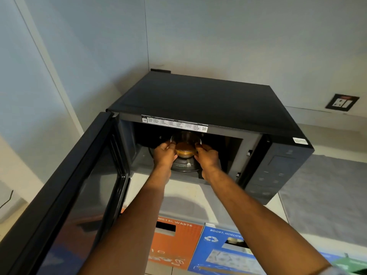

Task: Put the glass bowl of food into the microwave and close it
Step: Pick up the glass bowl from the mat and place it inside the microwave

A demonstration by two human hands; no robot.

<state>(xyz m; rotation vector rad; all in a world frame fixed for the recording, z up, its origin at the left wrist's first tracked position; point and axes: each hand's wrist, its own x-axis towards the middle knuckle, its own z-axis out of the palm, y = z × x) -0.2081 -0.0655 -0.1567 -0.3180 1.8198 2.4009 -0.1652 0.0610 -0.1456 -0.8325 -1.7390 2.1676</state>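
Note:
A black microwave (198, 96) stands on a pale counter in a wall corner. Its door (75, 191) hangs wide open to the left. Inside the cavity, a clear glass bowl (185, 145) with orange-brown food is held just above the round turntable (184, 166). My left hand (164, 153) grips the bowl's left side and my right hand (207, 155) grips its right side. Both forearms reach in through the opening. Whether the bowl's base touches the turntable is hidden by my hands.
The control panel (276, 165) is on the microwave's right front. A grey mat (327, 191) lies on the counter to the right, with a wall socket (342, 102) above. Below the counter edge stand an orange bin (172, 245) and a blue bin (222, 253).

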